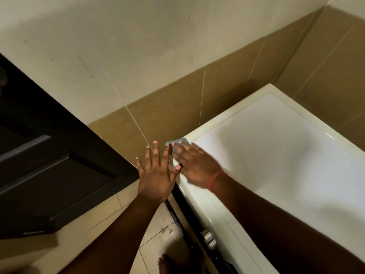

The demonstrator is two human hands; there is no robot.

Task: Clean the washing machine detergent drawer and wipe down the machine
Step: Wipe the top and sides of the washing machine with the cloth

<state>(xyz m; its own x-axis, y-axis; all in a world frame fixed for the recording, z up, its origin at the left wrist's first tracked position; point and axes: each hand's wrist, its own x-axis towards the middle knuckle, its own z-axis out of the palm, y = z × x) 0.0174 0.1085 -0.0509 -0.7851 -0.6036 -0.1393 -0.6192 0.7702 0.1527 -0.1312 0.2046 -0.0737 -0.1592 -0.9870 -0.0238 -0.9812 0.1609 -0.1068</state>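
The white washing machine fills the right half of the head view, seen from above. My right hand lies flat on its top at the front left corner, pressing a light blue cloth whose edge shows past the fingertips. My left hand hovers beside that corner with fingers spread and nothing in it. A silver knob sticks out of the machine's dark front panel below. No detergent drawer shows.
A dark wooden door stands at the left. Tan wall tiles run behind the machine, with a corner at the far right. The beige floor has a wet spot, and a bare foot stands near the bottom.
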